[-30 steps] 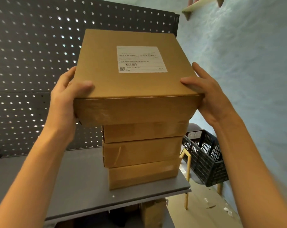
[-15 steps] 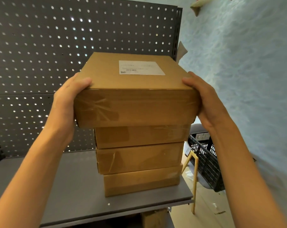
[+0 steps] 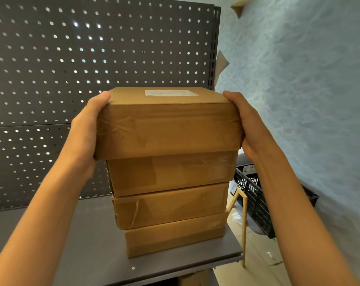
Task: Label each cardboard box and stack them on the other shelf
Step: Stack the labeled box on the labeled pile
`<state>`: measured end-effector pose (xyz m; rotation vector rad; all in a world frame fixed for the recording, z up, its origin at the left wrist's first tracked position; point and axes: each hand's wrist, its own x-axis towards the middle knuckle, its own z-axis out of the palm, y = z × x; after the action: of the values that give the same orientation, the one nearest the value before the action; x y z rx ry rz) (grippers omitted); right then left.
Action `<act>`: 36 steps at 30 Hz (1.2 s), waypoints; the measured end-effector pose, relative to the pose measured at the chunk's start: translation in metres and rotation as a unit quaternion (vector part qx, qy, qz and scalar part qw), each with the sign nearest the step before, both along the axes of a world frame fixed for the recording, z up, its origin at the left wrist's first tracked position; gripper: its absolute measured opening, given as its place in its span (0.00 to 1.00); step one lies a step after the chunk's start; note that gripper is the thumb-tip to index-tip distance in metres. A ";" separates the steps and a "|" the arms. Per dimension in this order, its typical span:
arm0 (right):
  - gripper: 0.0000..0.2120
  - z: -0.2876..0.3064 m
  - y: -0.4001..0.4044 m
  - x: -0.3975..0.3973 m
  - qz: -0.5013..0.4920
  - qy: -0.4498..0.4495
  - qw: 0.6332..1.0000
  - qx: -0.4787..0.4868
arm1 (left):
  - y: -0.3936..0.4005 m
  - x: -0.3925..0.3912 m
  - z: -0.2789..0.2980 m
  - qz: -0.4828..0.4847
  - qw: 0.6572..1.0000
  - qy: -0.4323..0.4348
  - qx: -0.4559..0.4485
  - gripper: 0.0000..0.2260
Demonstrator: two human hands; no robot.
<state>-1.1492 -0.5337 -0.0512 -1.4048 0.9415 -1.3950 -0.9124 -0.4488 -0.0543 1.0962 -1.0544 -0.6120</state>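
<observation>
we see the left hand (image 3: 86, 137) and right hand (image 3: 250, 129) gripping the sides of the top cardboard box (image 3: 168, 129), white label (image 3: 167, 92) up, atop three stacked boxes (image 3: 171, 203) on the grey shelf (image 3: 71, 244).

Top cardboard box (image 3: 166, 131) now lowered from its raised, forward-tilted pose a second ago onto the stack of three boxes (image 3: 171, 203), nearly level. White label (image 3: 168, 92) foreshortened to a thin strip. Left hand (image 3: 88, 133) and right hand (image 3: 250, 129) lower, thumbs at the top edge.
</observation>
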 end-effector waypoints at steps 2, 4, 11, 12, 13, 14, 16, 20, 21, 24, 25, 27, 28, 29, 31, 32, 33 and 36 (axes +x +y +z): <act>0.17 0.001 -0.002 0.002 -0.008 -0.002 1.000 0.008 | -0.004 0.001 0.001 0.000 1.000 0.005 0.003 0.12; 0.19 0.002 -0.004 0.004 -0.013 0.000 1.000 0.013 | -0.007 0.002 0.000 0.003 1.000 0.014 0.009 0.10; 0.19 0.004 -0.011 0.007 -0.022 0.016 1.000 0.015 | -0.014 0.004 0.002 0.004 1.000 0.001 0.013 0.11; 0.20 0.005 -0.011 0.007 -0.023 0.018 0.999 0.015 | -0.014 0.004 0.002 0.005 1.000 0.002 0.014 0.12; 0.20 0.005 -0.012 0.007 -0.024 0.022 0.999 0.014 | -0.015 0.004 0.001 0.006 1.000 0.003 0.015 0.12; 0.21 0.005 -0.012 0.007 -0.024 0.026 0.999 0.013 | -0.015 0.004 0.001 0.007 1.000 0.003 0.016 0.13; 0.22 0.005 -0.011 0.006 -0.021 0.037 0.999 0.013 | -0.014 0.005 0.000 0.008 1.000 0.002 0.018 0.18; 0.26 0.002 -0.005 0.002 -0.091 0.055 0.993 -0.044 | -0.012 0.010 -0.003 0.050 0.998 -0.025 -0.002 0.30; 0.26 0.000 -0.002 0.000 -0.132 0.069 0.985 -0.082 | -0.010 0.011 -0.004 0.076 0.996 -0.049 -0.019 0.31; 0.21 -0.011 0.012 -0.005 -0.235 0.108 0.945 -0.200 | 0.002 0.013 -0.011 0.159 0.974 -0.141 -0.079 0.28; 0.20 -0.015 0.018 -0.006 -0.249 0.109 0.935 -0.226 | 0.008 0.013 -0.015 0.185 0.962 -0.176 -0.097 0.27; 0.19 -0.024 0.029 -0.009 -0.274 0.131 0.911 -0.279 | 0.019 0.012 -0.025 0.237 0.930 -0.247 -0.133 0.25; 0.18 -0.029 0.035 -0.010 -0.289 0.155 0.895 -0.304 | 0.025 0.010 -0.030 0.259 0.912 -0.279 -0.150 0.24; 0.17 -0.033 0.040 -0.011 -0.300 0.179 0.879 -0.325 | 0.030 0.009 -0.035 0.279 0.897 -0.305 -0.161 0.23; 0.16 -0.043 0.050 -0.009 -0.313 0.220 0.856 -0.348 | 0.039 0.007 -0.047 0.307 0.869 -0.352 -0.162 0.20; 0.16 -0.049 0.055 -0.007 -0.316 0.237 0.848 -0.352 | 0.043 0.006 -0.053 0.319 0.856 -0.376 -0.156 0.18; 0.16 -0.056 0.060 -0.006 -0.318 0.252 0.843 -0.354 | 0.046 0.007 -0.061 0.330 0.843 -0.398 -0.149 0.17; 0.16 -0.079 0.075 0.001 -0.322 0.291 0.824 -0.364 | 0.060 0.009 -0.084 0.360 0.806 -0.453 -0.129 0.14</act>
<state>-1.1486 -0.4588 -0.1302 -2.3142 1.4538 -2.0056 -0.9033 -0.3889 -0.1381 1.4493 -1.3237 0.7440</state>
